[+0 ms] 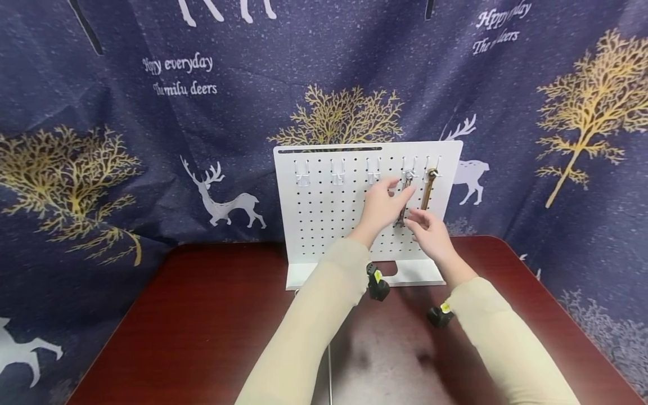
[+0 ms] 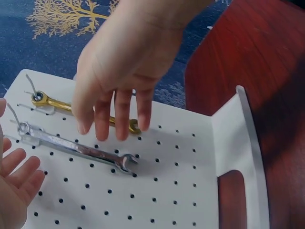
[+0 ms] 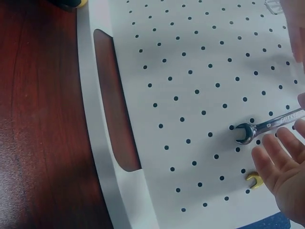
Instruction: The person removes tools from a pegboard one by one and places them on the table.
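Note:
A silver combination wrench (image 2: pixel 78 148) hangs by its ring end from a hook on the white pegboard (image 1: pixel 329 208). Beside it, to the right in the head view, a gold wrench (image 1: pixel 428 188) hangs the same way. My left hand (image 1: pixel 382 202) is close to the silver wrench's upper part, its fingers relaxed and apart from one another. My right hand (image 1: pixel 430 233) is near the lower ends of both wrenches; the left wrist view shows its fingers extended in front of the gold wrench. Neither hand visibly grips anything. In the right wrist view the gold wrench's open end (image 3: pixel 255 180) is partly covered by my right hand.
Several wire hooks (image 1: pixel 337 171) line the top of the pegboard, which stands on a dark red table (image 1: pixel 212 315). Its base has a cutout (image 3: pixel 116 105). Behind hangs a blue cloth (image 1: pixel 243 112) with deer and trees. A white cable (image 1: pixel 330 371) runs along the table.

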Demonstrator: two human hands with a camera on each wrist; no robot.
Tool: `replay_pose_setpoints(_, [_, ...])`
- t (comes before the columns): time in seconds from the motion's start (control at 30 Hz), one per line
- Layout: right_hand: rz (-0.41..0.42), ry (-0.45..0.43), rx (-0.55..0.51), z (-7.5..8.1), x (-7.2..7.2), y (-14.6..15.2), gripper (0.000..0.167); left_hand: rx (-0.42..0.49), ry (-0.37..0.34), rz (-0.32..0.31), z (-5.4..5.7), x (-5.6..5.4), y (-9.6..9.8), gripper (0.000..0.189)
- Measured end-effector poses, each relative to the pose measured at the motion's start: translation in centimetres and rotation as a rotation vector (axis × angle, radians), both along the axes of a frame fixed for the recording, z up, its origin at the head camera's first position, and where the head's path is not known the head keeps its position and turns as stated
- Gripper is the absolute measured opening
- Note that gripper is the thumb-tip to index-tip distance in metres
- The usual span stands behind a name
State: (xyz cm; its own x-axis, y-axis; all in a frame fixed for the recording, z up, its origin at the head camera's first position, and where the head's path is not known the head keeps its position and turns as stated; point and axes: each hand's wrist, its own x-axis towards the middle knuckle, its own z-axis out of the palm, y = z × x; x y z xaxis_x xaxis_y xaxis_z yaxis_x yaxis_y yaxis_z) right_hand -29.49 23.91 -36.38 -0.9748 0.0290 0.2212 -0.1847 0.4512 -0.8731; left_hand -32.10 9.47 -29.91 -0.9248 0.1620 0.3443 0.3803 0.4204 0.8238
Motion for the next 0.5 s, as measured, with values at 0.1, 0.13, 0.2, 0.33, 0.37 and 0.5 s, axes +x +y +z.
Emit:
replay_pose_setpoints(0.1, [0.0,0.0,0.005,0.2,-0.2,-0.1,0.05,-0.028,0.008,0.01,0.7,-0.3,0.5,0.054])
replay_pose_setpoints(0.13, [0.0,0.0,0.004,0.2,-0.3,-0.1,0.049,-0.04,0.013,0.014,0.8,-0.4,0.7,0.053])
replay_pose_setpoints(0.2, [0.003,0.001,0.004,0.3,-0.5,-0.1,0.049,-0.069,0.021,0.023,1.1,-0.6,1.0,0.053])
replay_pose_setpoints(0.33, [0.015,0.01,-0.002,0.4,-0.8,-0.2,0.051,-0.094,0.029,0.01,1.4,-0.8,1.5,0.053])
replay_pose_setpoints(0.37, [0.018,0.013,0.001,0.4,-0.9,-0.2,0.052,-0.095,0.029,0.004,1.4,-0.9,1.6,0.053])
replay_pose_setpoints(0.5, [0.025,0.026,-0.008,0.6,-1.2,-0.4,0.054,-0.095,0.029,-0.016,1.6,-1.1,1.9,0.051])
